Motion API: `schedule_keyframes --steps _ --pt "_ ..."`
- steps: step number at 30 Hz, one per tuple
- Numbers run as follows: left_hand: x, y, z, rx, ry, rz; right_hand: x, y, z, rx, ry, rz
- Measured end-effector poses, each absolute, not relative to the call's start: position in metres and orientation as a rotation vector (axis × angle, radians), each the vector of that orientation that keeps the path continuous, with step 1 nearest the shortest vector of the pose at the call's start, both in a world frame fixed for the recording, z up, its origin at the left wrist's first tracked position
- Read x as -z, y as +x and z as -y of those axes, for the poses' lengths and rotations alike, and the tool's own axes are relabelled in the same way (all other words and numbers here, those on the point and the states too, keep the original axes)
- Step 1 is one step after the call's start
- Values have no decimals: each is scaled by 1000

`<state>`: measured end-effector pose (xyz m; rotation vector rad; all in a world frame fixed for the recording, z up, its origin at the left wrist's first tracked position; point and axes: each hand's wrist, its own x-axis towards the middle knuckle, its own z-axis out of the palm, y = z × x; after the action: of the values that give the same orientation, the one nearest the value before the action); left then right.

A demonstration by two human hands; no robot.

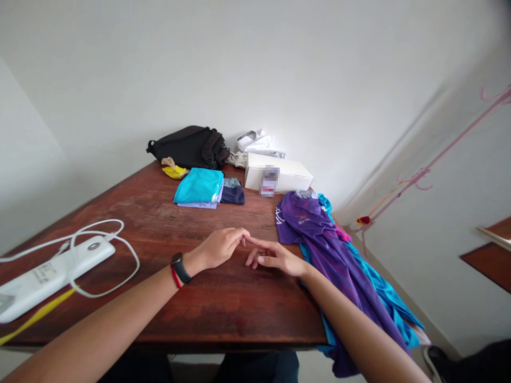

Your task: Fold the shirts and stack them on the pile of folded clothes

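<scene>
Above the dark red wooden table [223, 314], my left hand [219, 248] has its fingers closed around the tip of my right hand's index finger. My right hand [279, 258] reaches in from the right, index finger stretched out and the others loosely apart, holding nothing. A rumpled purple shirt [331, 255] lies right of my right hand, over blue clothing [399, 311], and both hang past the table's front edge. Beyond my hands sit a folded turquoise cloth [199, 185] and a folded dark blue cloth [233, 195], side by side.
A white power strip [59, 271] with a looped white cable lies at the left. Toward the wall stand a black bag [187, 146], a yellow item [174, 171], a white box [291, 174] and a white bag [257, 142]. A pink rack [447, 146] leans at the right.
</scene>
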<state>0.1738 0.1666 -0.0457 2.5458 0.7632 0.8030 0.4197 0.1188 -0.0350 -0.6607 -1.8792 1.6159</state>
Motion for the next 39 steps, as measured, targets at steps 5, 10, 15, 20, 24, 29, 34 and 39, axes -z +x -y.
schedule_keyframes --steps 5,10,15,20,24,29,34,39 --pt "46 174 -167 -810 2561 -746 37 421 -120 -1630 -663 1863" --pt "43 174 -166 -816 2574 -743 36 423 -120 -1639 -658 1859" --pt "41 173 -166 -810 2565 -724 35 422 -120 -1644 -660 1867" --pt "43 173 -168 -802 2561 -699 38 423 -122 -1639 -651 1871" --pt "43 173 -168 -784 2568 -703 38 424 -121 -1639 -670 1878" --pt "42 175 -165 -779 2570 -781 37 419 -120 -1521 -831 1867" --pt "40 175 -163 -806 2553 -825 34 436 -130 -568 -1304 1937" --pt "39 175 -162 -733 2556 -839 33 475 -140 30 -1984 1845"
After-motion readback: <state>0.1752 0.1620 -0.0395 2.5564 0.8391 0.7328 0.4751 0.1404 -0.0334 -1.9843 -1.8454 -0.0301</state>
